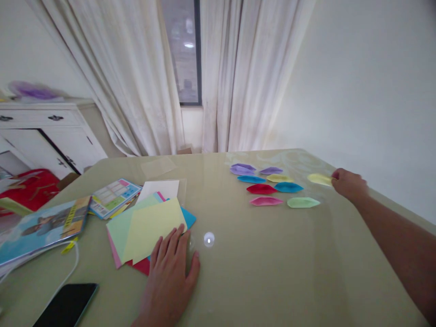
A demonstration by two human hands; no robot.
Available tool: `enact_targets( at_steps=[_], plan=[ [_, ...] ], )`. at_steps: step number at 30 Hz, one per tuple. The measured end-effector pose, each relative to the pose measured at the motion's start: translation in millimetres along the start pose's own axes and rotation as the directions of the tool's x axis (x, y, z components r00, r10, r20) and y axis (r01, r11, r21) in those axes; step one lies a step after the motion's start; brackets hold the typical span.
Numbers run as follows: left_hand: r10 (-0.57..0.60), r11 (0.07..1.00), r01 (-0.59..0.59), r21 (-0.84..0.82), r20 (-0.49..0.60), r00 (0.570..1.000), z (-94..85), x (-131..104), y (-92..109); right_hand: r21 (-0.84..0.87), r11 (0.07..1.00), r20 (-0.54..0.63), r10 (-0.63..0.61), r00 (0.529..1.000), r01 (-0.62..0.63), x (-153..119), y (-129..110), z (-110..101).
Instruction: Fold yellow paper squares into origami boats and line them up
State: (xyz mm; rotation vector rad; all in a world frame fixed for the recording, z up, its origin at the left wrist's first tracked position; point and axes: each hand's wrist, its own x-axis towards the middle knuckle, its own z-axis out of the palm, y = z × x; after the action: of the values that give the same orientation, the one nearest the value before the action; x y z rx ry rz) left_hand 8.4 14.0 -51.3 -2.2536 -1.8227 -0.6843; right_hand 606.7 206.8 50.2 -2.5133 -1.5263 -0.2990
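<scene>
My right hand (350,185) is closed on the right end of a pale yellow folded paper (319,180) at the table's far right. To its left lie several folded paper boats: purple (243,169), blue (289,187), red (261,189), yellow (282,178), pink (266,201) and light green (303,202). My left hand (172,268) lies open, fingers spread, its fingertips on the lower right edge of a yellow sheet (153,227). That sheet tops a fanned pile with green (117,223), pink, red and blue (188,219) sheets.
Left of the pile are a printed card (116,196) and a glossy booklet (44,225). A black phone (66,306) and a white cable (75,263) lie at the table's (259,281) near left. A white cabinet (68,136) stands behind at the left, a wall at the right.
</scene>
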Motion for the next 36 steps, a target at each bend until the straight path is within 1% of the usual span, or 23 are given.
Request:
enact_targets(
  at_steps=[3,6,8,11,13,15,16,17,18,19,20,21,23,24,26,27,28,29,30,31,32,35,36],
  plan=[
    [-0.005,1.000,0.005,-0.017,-0.006,1.000,-1.2,-0.9,-0.7,-0.030,0.994,0.109,0.107,0.988,-0.104,3.4,-10.6,11.6],
    [-0.013,0.999,0.012,-0.036,-0.016,1.000,-3.2,-0.2,-0.1,-0.008,0.993,0.148,0.116,0.982,-0.116,0.0,-19.7,8.6],
    [-0.017,0.998,0.015,-0.055,-0.033,0.999,-3.9,0.9,1.0,0.047,0.997,0.129,0.049,0.990,-0.055,-6.2,-27.3,-3.5],
    [-0.033,0.994,0.025,-0.110,-0.075,0.997,-4.3,3.7,4.0,0.155,0.981,0.008,-0.117,0.993,0.114,-32.7,-50.3,-30.0],
    [-0.062,0.978,0.036,-0.207,-0.121,0.991,-5.6,6.6,6.2,0.236,0.937,-0.091,-0.243,0.966,0.258,-70.6,-77.6,-44.6],
    [-0.104,0.937,0.030,-0.349,-0.195,0.975,-9.4,9.9,7.4,0.320,0.857,-0.147,-0.375,0.915,0.403,-126.8,-113.4,-50.8],
    [-0.110,0.920,0.014,-0.392,-0.224,0.968,-12.6,11.3,7.4,0.364,0.800,-0.146,-0.458,0.877,0.478,-160.0,-133.1,-50.3],
    [-0.105,0.906,-0.010,-0.424,-0.248,0.963,-16.7,12.3,7.2,0.427,0.715,-0.129,-0.558,0.820,0.554,-194.7,-153.1,-47.7],
    [-0.091,0.890,-0.042,-0.454,-0.269,0.959,-21.5,12.9,7.0,0.563,0.581,-0.110,-0.652,0.751,0.587,-228.9,-172.8,-43.6],
    [-0.071,0.875,-0.080,-0.478,-0.289,0.955,-26.8,12.9,7.0,0.671,0.477,-0.101,-0.699,0.708,0.567,-260.7,-191.2,-38.3],
    [-0.053,0.855,-0.115,-0.505,-0.307,0.950,-32.3,12.4,7.6,0.742,0.414,-0.085,-0.723,0.686,0.528,-288.2,-207.8,-32.5],
    [-0.038,0.833,-0.148,-0.533,-0.322,0.946,-37.7,11.6,8.8,0.791,0.365,-0.100,-0.715,0.692,0.491,-310.2,-221.7,-26.5],
    [-0.010,0.786,-0.200,-0.585,-0.335,0.942,-47.2,9.7,13.3,0.851,0.282,-0.177,-0.642,0.746,0.444,-335.5,-239.2,-15.9],
    [0.007,0.761,-0.221,-0.610,-0.332,0.943,-50.9,8.9,16.1,0.853,0.256,-0.214,-0.623,0.752,0.455,-339.2,-242.2,-11.9],
    [0.048,0.712,-0.252,-0.656,-0.312,0.949,-55.6,8.1,21.8,0.821,0.223,-0.305,-0.608,0.733,0.526,-334.2,-238.4,-7.4],
    [0.069,0.690,-0.261,-0.675,-0.298,0.952,-56.6,8.4,24.0,0.785,0.213,-0.359,-0.607,0.708,0.581,-327.9,-233.5,-7.0],
    [0.088,0.673,-0.266,-0.690,-0.282,0.955,-56.8,9.1,25.5,0.740,0.225,-0.383,-0.633,0.672,0.634,-321.0,-228.2,-7.6],
    [0.103,0.660,-0.265,-0.703,-0.265,0.959,-56.4,10.1,26.3,0.709,0.208,-0.392,-0.678,0.622,0.674,-314.2,-223.3,-8.9],
    [0.112,0.651,-0.260,-0.713,-0.249,0.962,-55.7,11.3,26.3,0.696,0.186,-0.401,-0.701,0.590,0.694,-308.5,-219.7,-10.7],
    [0.115,0.648,-0.251,-0.719,-0.234,0.965,-54.9,12.7,25.6,0.685,0.175,-0.407,-0.713,0.571,0.707,-304.2,-217.5,-12.7],
    [0.112,0.648,-0.239,-0.723,-0.220,0.969,-54.3,13.9,24.2,0.681,0.164,-0.417,-0.715,0.562,0.714,-301.4,-216.4,-14.9],
    [0.089,0.667,-0.211,-0.714,-0.205,0.975,-55.0,16.0,18.3,0.667,0.151,-0.463,-0.683,0.564,0.730,-300.3,-215.3,-22.8],
    [0.091,0.677,-0.211,-0.705,-0.204,0.975,-56.0,15.9,16.3,0.653,0.144,-0.483,-0.677,0.556,0.743,-301.1,-213.9,-26.0]
  ],
)
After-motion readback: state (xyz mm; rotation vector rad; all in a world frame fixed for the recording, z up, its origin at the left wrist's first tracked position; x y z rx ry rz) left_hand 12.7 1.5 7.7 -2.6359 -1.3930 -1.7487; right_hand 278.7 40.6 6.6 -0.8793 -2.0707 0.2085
